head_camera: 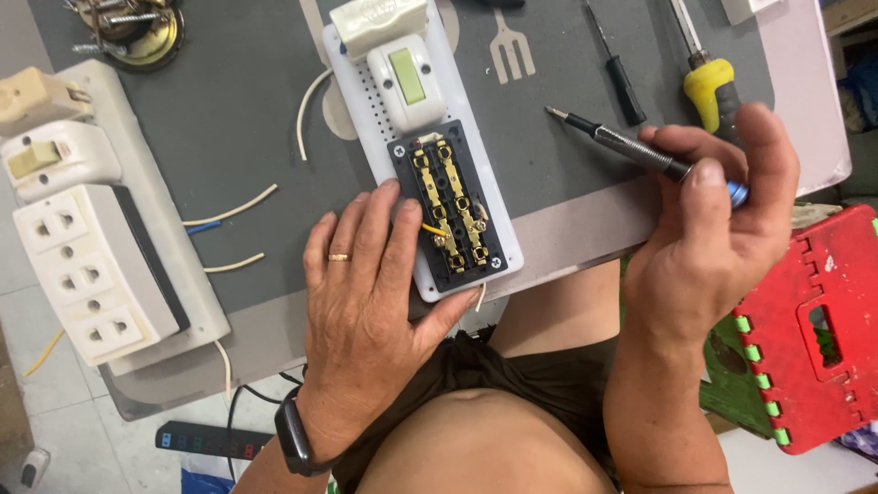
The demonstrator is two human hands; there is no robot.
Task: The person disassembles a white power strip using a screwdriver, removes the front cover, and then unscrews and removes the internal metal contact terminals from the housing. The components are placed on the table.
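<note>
Head view: looking down on a grey table top (229, 110), with the open socket base taken as the landmark for all places.
Socket base: a black block with brass contacts (451, 209), open face up, fixed at the near end of a white mounting board (361, 119); a short yellow wire (433, 230) sticks out of its left contact row.
Left hand: the left hand (370, 293) lies flat and spread, palm down, fingertips touching the left edge of the socket base, thumb hooked under its near end; it pins the board and closes round nothing.
Right hand: the right hand (722, 220) is raised to the right of the socket base, thumb and fingers closed tight round the handle of a slim dark screwdriver (622, 146).
Screwdriver tip: points up and left, in the air, well apart from the socket base.
Switch: a white rocker switch (407, 80) sits just beyond the socket base on the same board.
Other tools: a yellow-handled screwdriver (709, 87) and a small black one (620, 78) lie beyond and right of the socket base.
Second board: a white three-outlet block (91, 274) rests far left of the socket base.
</note>
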